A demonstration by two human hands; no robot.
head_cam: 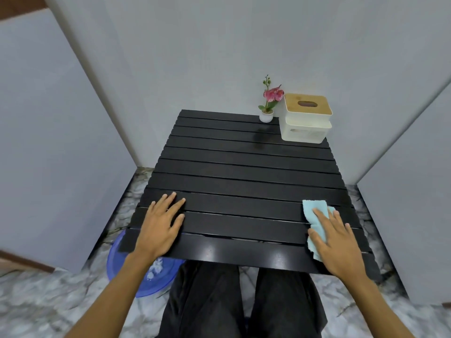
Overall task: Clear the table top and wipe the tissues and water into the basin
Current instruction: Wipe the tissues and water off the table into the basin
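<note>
A black slatted table (244, 172) stands in front of me. My right hand (336, 242) lies flat on a light blue cloth (314, 213) at the table's near right corner, fingers spread, pressing it down. Near the front left corner my left hand (161, 223) rests palm down on the slats and holds nothing. A blue basin (127, 272) sits on the floor under the table's front left edge, partly hidden by my left arm and the table. White wet tissue lumps (155, 268) lie inside it.
At the back right of the table stand a white tissue box with a wooden lid (306, 118) and a small white pot with a pink flower (267, 111). Grey walls close in behind and on both sides. My dark-trousered legs are under the front edge.
</note>
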